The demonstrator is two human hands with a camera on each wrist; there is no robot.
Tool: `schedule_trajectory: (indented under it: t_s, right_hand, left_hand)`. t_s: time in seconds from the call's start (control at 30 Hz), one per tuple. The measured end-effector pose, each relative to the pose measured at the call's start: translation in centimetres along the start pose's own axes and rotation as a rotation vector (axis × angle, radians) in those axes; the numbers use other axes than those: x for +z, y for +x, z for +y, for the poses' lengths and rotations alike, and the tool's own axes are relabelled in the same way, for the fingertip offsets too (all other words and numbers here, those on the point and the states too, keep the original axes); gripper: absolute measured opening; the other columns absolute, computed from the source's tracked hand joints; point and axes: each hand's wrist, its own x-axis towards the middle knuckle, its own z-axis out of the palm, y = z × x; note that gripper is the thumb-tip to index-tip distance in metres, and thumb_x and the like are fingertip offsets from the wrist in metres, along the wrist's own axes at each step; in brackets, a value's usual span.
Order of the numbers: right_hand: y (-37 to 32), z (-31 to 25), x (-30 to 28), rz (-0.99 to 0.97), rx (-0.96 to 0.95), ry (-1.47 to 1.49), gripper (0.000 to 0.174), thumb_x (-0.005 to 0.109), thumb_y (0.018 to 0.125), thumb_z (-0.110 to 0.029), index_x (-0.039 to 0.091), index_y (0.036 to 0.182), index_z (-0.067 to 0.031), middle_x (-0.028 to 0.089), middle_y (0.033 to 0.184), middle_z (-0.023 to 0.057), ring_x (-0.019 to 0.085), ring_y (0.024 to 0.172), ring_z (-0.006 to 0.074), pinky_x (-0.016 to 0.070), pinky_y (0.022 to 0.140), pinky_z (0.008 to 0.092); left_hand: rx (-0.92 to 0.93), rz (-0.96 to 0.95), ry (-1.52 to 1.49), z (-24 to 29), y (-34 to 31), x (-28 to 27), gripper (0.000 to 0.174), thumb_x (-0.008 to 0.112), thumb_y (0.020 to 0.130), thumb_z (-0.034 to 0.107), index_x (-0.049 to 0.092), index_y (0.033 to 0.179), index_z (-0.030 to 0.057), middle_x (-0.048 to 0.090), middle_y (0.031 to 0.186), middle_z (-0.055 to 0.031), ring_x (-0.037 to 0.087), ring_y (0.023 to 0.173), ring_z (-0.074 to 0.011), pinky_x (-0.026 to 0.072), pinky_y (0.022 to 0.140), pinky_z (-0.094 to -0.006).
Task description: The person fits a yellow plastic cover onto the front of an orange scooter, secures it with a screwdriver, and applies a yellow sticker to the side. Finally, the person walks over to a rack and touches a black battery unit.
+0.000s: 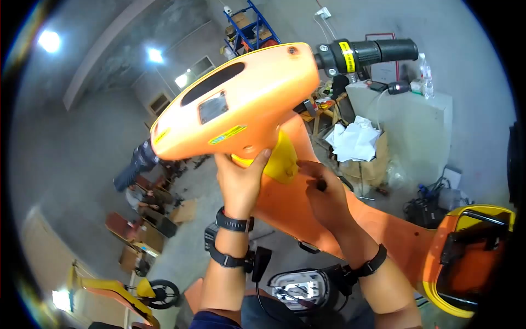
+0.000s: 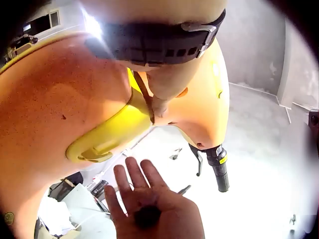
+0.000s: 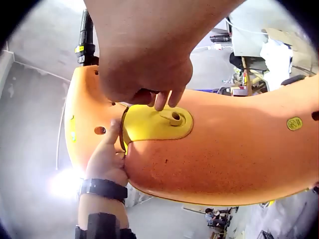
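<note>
- Left of the hands, the black handlebar grip [image 1: 129, 171] juts past the orange shell [image 1: 257, 101], leaving open air below it
- The left hand [image 1: 239, 183] sets its thumb against the narrow end of the yellow panel [image 3: 154, 124], where panel and shell meet; its other fingers are partly hidden, so whether they clamp the edge I cannot tell
- The panel lies between the hands, against the orange body [image 3: 234, 144]; the work in hand looks like steadying and feeling that joint, and any next push calls for even, light pressure along it
- The right hand [image 1: 329, 197] has its fingers apart, just beside the panel; a dark patch in its palm is perhaps a small part
- Right of it, the body's edge bounds its room, white papers [image 1: 355, 140] well beyond
</note>
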Motion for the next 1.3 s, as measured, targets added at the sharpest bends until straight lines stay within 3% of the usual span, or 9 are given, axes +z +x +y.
schedule_trajectory:
  t_s: [0.2, 0.43, 0.63, 0.73, 0.8, 0.9, 1.03, 1.27, 1.3]
  right_hand:
    - [-4.0, -0.6, 0.1, 0.182, 0.698, 0.193, 0.019, 0.055, 0.093, -0.005, 0.061, 0.111, -0.0050, 0.065, 0.088, 0.0050, 0.050, 0.052, 0.0104, 0.0408, 0.046, 0.0251]
    - [-10.5, 6.6, -0.8, 0.123, 1.014, -0.075, 0.009, 0.061, 0.091, -0.010, 0.063, 0.097, -0.0037, 0.061, 0.077, 0.0033, 0.047, 0.051, 0.0098, 0.0383, 0.046, 0.0261]
    - [-10.6, 7.9, -0.5, 0.037, 0.821, -0.089, 0.012, 0.059, 0.094, -0.013, 0.063, 0.097, -0.0018, 0.060, 0.078, 0.0032, 0.048, 0.054, 0.0094, 0.0380, 0.049, 0.0252]
    - [-10.2, 9.5, -0.6, 0.008, 0.776, -0.151, 0.012, 0.059, 0.093, -0.012, 0.063, 0.099, -0.0016, 0.060, 0.078, 0.0029, 0.046, 0.054, 0.0079, 0.0369, 0.048, 0.0251]
    - [-10.4, 11.4, -1.1, -0.039, 0.680, -0.269, 0.023, 0.062, 0.091, -0.020, 0.064, 0.094, 0.0022, 0.063, 0.073, 0.0077, 0.058, 0.065, 0.0159, 0.0448, 0.060, 0.0325]
    - [-9.8, 11.9, -0.9, -0.028, 0.630, -0.306, 0.024, 0.062, 0.091, -0.021, 0.065, 0.093, 0.0022, 0.063, 0.072, 0.0090, 0.059, 0.065, 0.0169, 0.0456, 0.061, 0.0330]
    - [-9.1, 12.0, -0.4, -0.039, 0.664, -0.259, 0.023, 0.062, 0.090, -0.019, 0.065, 0.094, 0.0031, 0.063, 0.072, 0.0092, 0.059, 0.066, 0.0173, 0.0462, 0.062, 0.0328]
    - [-9.1, 11.2, 0.9, -0.098, 0.653, -0.322, 0.018, 0.061, 0.090, -0.012, 0.065, 0.099, 0.0024, 0.065, 0.087, 0.0061, 0.059, 0.076, 0.0133, 0.0463, 0.070, 0.0271]
    - [-9.3, 11.2, 1.1, -0.061, 0.657, -0.206, 0.020, 0.063, 0.087, -0.016, 0.065, 0.097, 0.0015, 0.066, 0.084, 0.0143, 0.063, 0.077, 0.0238, 0.0486, 0.071, 0.0339]
  left_hand:
    - [-0.004, -0.127, -0.049, 0.7, -0.1, -2.3, 0.056, 0.078, 0.080, 0.009, 0.047, 0.125, -0.0013, 0.063, 0.122, -0.0164, 0.062, 0.113, -0.0283, 0.0484, 0.094, -0.0360]
    - [0.086, -0.081, 0.055, -0.9, -0.4, -2.3, 0.060, 0.079, 0.076, 0.013, 0.048, 0.125, -0.0010, 0.062, 0.118, -0.0235, 0.058, 0.114, -0.0417, 0.0472, 0.093, -0.0459]
    - [0.225, 0.485, 0.180, 0.2, -1.4, -1.0, 0.047, 0.077, 0.082, 0.021, 0.053, 0.117, 0.0004, 0.061, 0.096, -0.0131, 0.059, 0.092, -0.0363, 0.0459, 0.088, -0.0430]
    - [0.465, 0.258, 0.168, 4.2, -2.0, -2.4, 0.031, 0.075, 0.084, 0.018, 0.059, 0.105, 0.0020, 0.059, 0.084, -0.0064, 0.059, 0.081, -0.0253, 0.0474, 0.076, -0.0365]
    - [0.248, 0.173, -0.014, 7.1, -2.1, -1.4, 0.022, 0.072, 0.090, 0.022, 0.064, 0.086, 0.0014, 0.059, 0.070, -0.0018, 0.057, 0.066, -0.0134, 0.0440, 0.059, -0.0291]
    - [-0.172, -0.032, -0.310, 8.7, -0.6, -0.4, 0.052, 0.065, 0.095, 0.036, 0.061, 0.060, -0.0005, 0.051, 0.048, -0.0006, 0.047, 0.046, -0.0063, 0.0359, 0.045, -0.0254]
    - [-0.277, -0.074, -0.336, 8.4, 0.4, 0.1, 0.044, 0.066, 0.094, 0.038, 0.074, 0.080, -0.0029, 0.064, 0.062, -0.0021, 0.054, 0.054, -0.0053, 0.0425, 0.051, -0.0230]
    - [-0.204, 0.053, -0.269, 8.1, 0.1, 1.3, 0.041, 0.062, 0.094, 0.028, 0.066, 0.067, -0.0021, 0.054, 0.050, -0.0046, 0.050, 0.048, -0.0097, 0.0379, 0.049, -0.0290]
    - [-0.205, 0.053, -0.267, 8.2, 0.1, 1.2, 0.041, 0.062, 0.094, 0.028, 0.066, 0.067, -0.0021, 0.054, 0.050, -0.0046, 0.050, 0.048, -0.0097, 0.0379, 0.049, -0.0290]
